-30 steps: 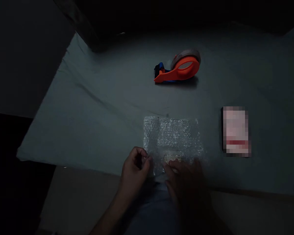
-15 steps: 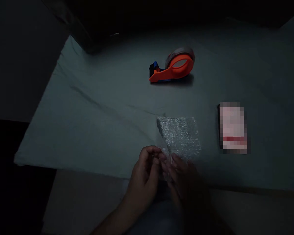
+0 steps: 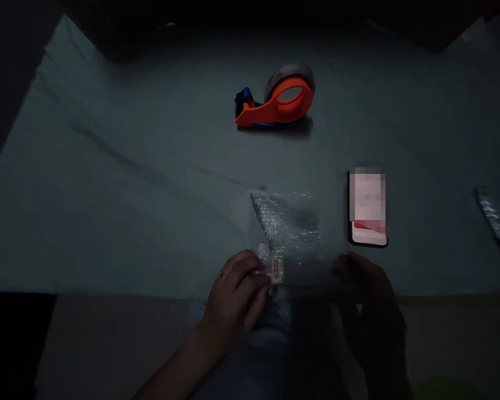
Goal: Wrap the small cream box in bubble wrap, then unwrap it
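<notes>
A sheet of bubble wrap lies near the front edge of the cloth-covered table, its left side folded over. At its lower left, my left hand has its fingers closed on the wrap, a ring on one finger. Beside those fingertips a small white packet with red print rests on the wrap. My right hand is apart from the wrap, to its right and below the phone, with its fingers spread and dim; nothing shows in it.
An orange tape dispenser with a roll of tape stands farther back. The phone with a lit screen lies right of the wrap. At the far right edge is a shiny plastic item. The table has a wrinkled cloth.
My right hand has let go of the wrap and moved right. The small packet now shows by my left fingers. The view has shifted right, bringing the shiny item into sight.
</notes>
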The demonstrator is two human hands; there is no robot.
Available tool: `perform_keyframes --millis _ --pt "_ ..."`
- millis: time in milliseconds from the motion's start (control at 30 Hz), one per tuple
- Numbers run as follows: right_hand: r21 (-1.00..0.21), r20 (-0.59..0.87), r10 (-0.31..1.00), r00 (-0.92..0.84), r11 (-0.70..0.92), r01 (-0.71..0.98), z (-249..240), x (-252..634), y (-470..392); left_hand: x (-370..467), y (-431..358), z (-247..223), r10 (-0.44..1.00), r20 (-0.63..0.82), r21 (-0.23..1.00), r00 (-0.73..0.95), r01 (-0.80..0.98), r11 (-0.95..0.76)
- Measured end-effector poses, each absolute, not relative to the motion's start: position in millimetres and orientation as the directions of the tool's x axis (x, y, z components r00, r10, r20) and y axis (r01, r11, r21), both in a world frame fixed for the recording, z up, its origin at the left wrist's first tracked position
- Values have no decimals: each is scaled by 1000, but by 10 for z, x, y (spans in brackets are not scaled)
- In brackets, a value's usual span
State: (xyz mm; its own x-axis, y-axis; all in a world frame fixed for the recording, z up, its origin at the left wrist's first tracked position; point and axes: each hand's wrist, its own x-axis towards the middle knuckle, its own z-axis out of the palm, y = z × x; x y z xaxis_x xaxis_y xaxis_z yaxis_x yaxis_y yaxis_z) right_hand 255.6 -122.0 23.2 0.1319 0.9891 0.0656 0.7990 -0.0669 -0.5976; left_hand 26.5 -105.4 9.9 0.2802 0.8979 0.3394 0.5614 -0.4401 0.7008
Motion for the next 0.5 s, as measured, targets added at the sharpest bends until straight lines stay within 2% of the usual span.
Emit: perform_keyframes --millis 33,100,167,300,500 --pt "-647 -21 979 202 -168 744 212 2609 -1227 274 -1055 98 898 344 701 275 561 -440" --pt "-690 -200 954 225 -300 659 154 2633 -1234 285 -1048 104 897 349 706 272 553 -443" --pt "-705 -277 935 220 -354 615 93 2571 -1223 289 -1034 115 895 341 712 288 543 -446" --pt "-758 -176 957 229 -280 589 36 2370 -1148 292 -1021 138 897 322 705 302 557 -440" --pt "-749 -10 983 181 -127 651 139 2083 -1096 325 -1035 127 900 353 664 255 610 -432"
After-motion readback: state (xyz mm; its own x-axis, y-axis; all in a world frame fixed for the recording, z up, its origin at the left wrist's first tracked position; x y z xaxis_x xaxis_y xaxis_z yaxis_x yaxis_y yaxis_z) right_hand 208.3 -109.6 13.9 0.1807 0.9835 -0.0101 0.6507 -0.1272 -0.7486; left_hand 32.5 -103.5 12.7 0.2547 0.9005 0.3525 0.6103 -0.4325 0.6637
